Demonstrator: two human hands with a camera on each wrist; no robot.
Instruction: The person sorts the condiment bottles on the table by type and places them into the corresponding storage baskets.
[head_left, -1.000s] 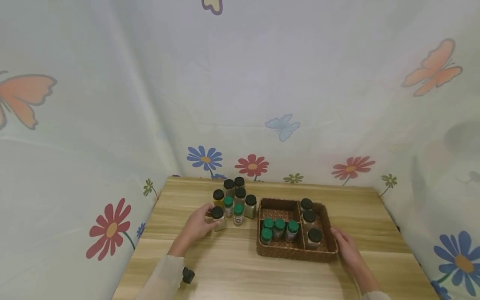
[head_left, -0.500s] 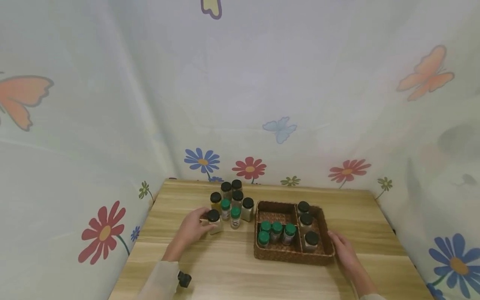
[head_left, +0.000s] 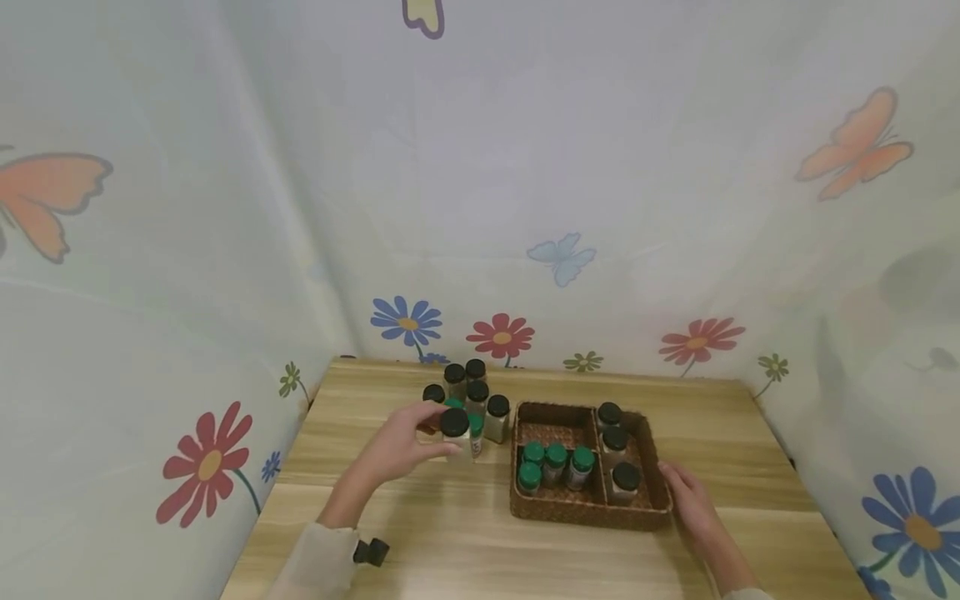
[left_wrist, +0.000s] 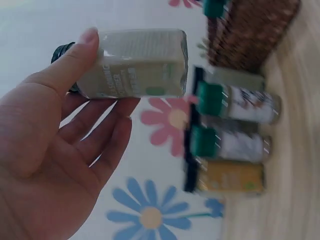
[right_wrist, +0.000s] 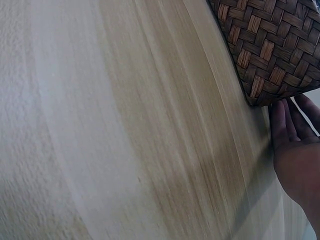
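Observation:
My left hand [head_left: 401,446] pinches a clear square spice jar [left_wrist: 142,62] with a black lid between thumb and fingers. In the left wrist view the jar shows pale contents and printed lettering, held above the table. Behind it stand green-capped shakers [left_wrist: 250,104], a jar with yellow contents [left_wrist: 230,176] and several black-lidded jars [head_left: 497,419]. At the right end of the woven basket [head_left: 558,510], my right hand [head_left: 697,504] rests its fingers against the outer wall. In the right wrist view those fingers look fairly straight beside the weave.
Dividers split the basket into compartments. Several green-capped shakers [head_left: 555,460] stand in the front left one, and black-lidded jars [head_left: 625,479] line the right one. The wooden table [head_left: 450,550] ends at a flower-printed cloth wall [head_left: 480,167] at the back and sides.
My left hand has lifted the black-lidded jar off the table and moved it slightly right, in front of the green-capped shakers. My right hand stays at the basket.

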